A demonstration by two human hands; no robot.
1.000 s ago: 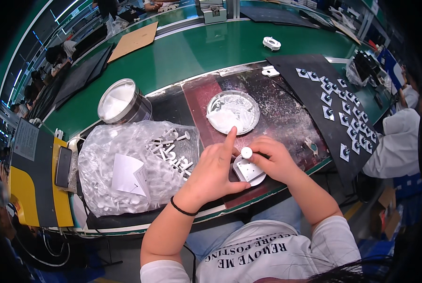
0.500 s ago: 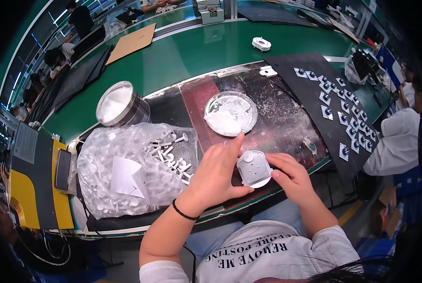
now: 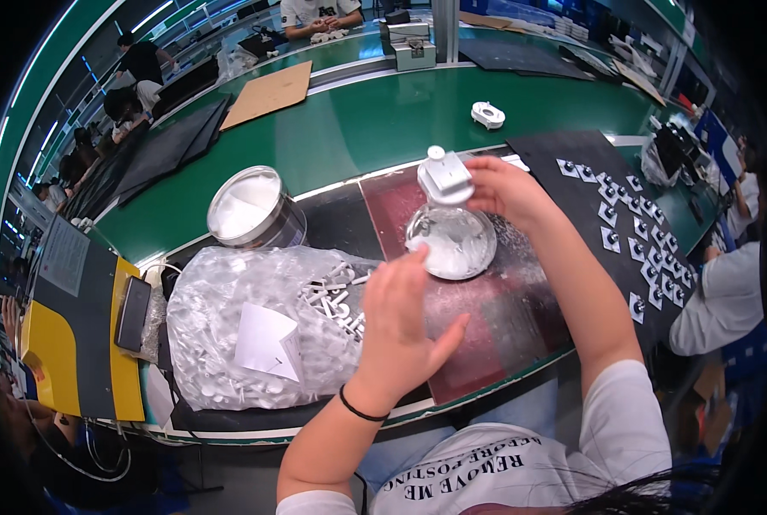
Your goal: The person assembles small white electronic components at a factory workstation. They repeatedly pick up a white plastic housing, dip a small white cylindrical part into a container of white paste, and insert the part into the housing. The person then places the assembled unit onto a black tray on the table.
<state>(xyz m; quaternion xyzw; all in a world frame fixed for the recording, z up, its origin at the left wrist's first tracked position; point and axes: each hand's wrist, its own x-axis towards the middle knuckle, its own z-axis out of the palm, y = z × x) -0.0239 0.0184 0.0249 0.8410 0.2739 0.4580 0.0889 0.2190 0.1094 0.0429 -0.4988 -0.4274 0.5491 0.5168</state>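
My right hand (image 3: 510, 190) grips a white plastic housing (image 3: 446, 182) with a round knob on top. It holds the housing above the far edge of a shallow round dish (image 3: 489, 249). White paste-like stuff (image 3: 443, 255) lies in the dish. My left hand (image 3: 401, 313) is open, thumb spread from the fingers, in front of the dish and a little to its left. Its fingertips overlap the dish's near left rim; whether they touch it I cannot tell. Left of that hand, a clear plastic bag (image 3: 203, 343) spills several white plastic pegs (image 3: 336, 296).
An open tin (image 3: 293, 225) of white stuff stands behind the bag. To the right, a black board (image 3: 564, 146) carries rows of small white pieces with dark centres. A white ring-shaped part (image 3: 488, 115) sits on the green bench. A yellow-and-grey machine (image 3: 83, 318) stands at left.
My right hand has carried the white housing away from my body, up past the dish. My left hand has let go of it and opened. The view has shifted somewhat.
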